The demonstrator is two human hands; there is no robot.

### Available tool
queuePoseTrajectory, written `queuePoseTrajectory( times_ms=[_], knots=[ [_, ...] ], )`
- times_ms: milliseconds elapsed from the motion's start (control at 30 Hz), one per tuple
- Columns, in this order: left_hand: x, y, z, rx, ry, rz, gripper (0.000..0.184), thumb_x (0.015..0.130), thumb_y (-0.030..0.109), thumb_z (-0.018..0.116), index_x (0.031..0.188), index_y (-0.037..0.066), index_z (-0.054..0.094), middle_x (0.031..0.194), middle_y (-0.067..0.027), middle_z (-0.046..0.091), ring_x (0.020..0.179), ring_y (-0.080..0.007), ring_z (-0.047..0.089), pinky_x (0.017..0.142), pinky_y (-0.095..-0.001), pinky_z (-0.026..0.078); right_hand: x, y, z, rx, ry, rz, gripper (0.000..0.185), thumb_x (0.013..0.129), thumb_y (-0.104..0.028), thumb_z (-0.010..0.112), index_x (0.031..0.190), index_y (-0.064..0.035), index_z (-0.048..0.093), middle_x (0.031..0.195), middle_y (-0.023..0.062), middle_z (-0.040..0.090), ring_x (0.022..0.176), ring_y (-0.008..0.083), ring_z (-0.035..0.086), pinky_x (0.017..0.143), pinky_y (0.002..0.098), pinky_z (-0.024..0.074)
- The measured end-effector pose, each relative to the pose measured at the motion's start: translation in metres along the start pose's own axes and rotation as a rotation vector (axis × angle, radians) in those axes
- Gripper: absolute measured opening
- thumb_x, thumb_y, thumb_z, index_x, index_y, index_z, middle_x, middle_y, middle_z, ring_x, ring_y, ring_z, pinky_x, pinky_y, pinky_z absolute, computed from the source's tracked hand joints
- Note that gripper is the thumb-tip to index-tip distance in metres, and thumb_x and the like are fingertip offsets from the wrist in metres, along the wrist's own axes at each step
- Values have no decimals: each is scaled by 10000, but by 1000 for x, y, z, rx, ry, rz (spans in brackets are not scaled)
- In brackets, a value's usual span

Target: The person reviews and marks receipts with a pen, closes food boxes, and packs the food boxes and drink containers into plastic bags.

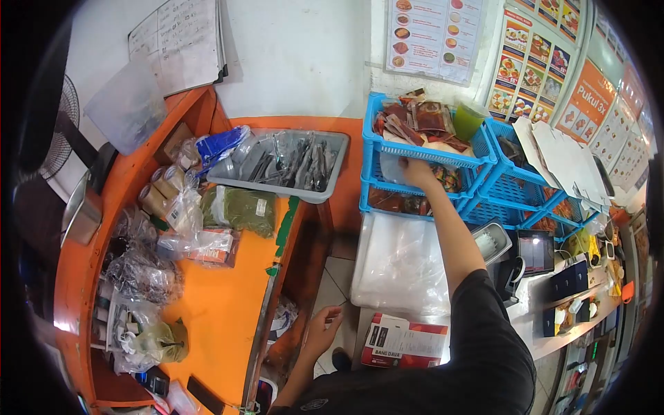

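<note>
My right hand (417, 173) reaches into the middle tier of a blue plastic rack (429, 153); its fingers are partly hidden, and something pale and translucent lies just left of them. Sachets (432, 116) and a green-filled container (469, 119) fill the top tier. Below the rack sits a stack of clear plastic bags (401, 259). My left hand (322, 330) hangs low between the orange counter and a red and white box (404, 340), its fingers loosely apart and holding nothing.
A grey tray (335, 185) of wrapped cutlery stands at the back of the orange counter (214, 297), beside a green package (238, 211). A second blue rack (512, 197) holds white cardboard sheets (564, 162). A tablet (536, 251) stands at the right.
</note>
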State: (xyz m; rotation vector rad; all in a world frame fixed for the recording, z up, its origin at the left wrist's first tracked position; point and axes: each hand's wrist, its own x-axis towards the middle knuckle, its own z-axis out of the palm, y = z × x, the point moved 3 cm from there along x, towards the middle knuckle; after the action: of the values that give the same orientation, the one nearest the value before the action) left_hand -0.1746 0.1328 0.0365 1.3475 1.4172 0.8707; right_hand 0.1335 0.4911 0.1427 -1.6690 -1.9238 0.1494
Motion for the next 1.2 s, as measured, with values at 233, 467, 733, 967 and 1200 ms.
queuePoseTrajectory(
  times_ms=[233,467,733,967,1200],
  knots=[
    [-4,-10,-2,32,1,1,243,881,128,612,1090,4,609,1049,-123,656,955,-202,638,845,-310,486,-4,6,4,579,-159,41,152,876,-90,542,994,1,569,978,211,625,857,338,611,796,371,471],
    [-5,10,-4,34,10,24,251,878,131,615,1097,7,610,1041,-119,662,952,-214,644,843,-313,488,-45,-64,-37,182,-74,-349,188,723,18,553,906,-10,525,845,177,597,803,380,592,730,397,475],
    [-7,2,-4,27,18,77,258,879,140,616,1097,2,609,1046,-122,662,960,-213,644,853,-313,491,-78,-94,-55,-135,41,-364,181,716,8,576,887,-30,527,836,182,586,848,381,599,721,463,474],
    [-9,0,-3,49,-13,54,304,891,198,600,1127,6,593,1084,-147,647,1002,-264,623,854,-354,479,-77,-83,-45,-136,51,-496,154,697,18,569,831,-20,634,858,160,597,858,341,607,717,432,504],
    [-11,6,1,37,-22,59,314,883,195,607,1131,2,590,1098,-156,642,1016,-269,621,868,-350,477,-73,-79,-13,-309,45,-371,100,685,-72,632,754,-2,647,866,149,602,884,344,577,756,417,494]
  ],
)
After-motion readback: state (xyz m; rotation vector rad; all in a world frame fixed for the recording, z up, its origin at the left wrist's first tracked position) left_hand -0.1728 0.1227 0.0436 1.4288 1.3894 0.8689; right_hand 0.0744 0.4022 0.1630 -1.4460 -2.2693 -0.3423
